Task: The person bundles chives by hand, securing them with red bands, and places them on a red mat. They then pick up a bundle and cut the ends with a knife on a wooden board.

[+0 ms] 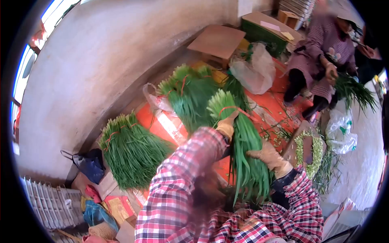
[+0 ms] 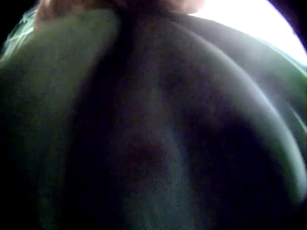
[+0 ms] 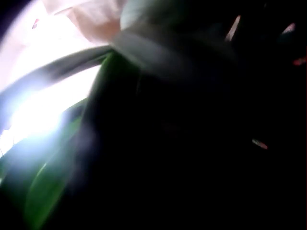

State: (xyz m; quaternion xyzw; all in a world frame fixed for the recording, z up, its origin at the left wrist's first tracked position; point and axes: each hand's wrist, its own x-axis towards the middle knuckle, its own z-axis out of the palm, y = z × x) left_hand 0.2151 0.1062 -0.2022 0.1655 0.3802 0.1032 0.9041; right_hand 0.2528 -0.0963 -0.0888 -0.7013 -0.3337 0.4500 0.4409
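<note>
A bundle of garlic chives with pale cut ends and a red tie slants across the front of my body in the head view. My left hand, in a tan work glove, grips it just below the tie. Lower down, my gloved right hand holds the long green leaves from the right side, some fingers hidden behind them. Dark, blurred leaves fill the left wrist view. In the right wrist view, green leaves lie close to the camera.
Tied chive bundles and a larger pile lie on the red floor covering. At the right, another person holds greens. A low wooden stool, plastic bag and trimming-covered board stand nearby.
</note>
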